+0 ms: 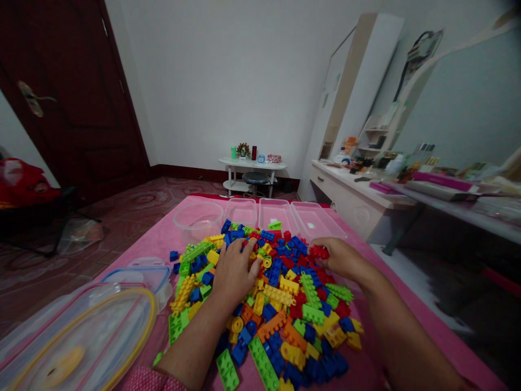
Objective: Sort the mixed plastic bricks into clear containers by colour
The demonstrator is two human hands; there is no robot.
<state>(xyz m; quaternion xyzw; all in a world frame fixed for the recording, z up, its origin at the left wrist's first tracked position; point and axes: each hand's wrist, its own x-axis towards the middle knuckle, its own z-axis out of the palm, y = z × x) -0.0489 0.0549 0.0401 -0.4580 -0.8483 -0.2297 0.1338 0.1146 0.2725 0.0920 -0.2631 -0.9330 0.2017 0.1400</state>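
Note:
A wide heap of toy building bricks in blue, red, yellow, green and orange covers the middle of the pink table. My left hand lies over the heap's far left part, fingers spread, its tips among yellow and blue pieces. Whether a piece is under those fingertips is hidden. At the right edge of the heap, my right hand pinches a red building brick. Just beyond the heap stand a round clear tub and clear rectangular boxes; a green brick shows in the middle box.
Clear lids with yellow, blue and red rims lie at the table's left. A dressing table crowded with small items stands to the right. Farther back are a white side table and a round stool.

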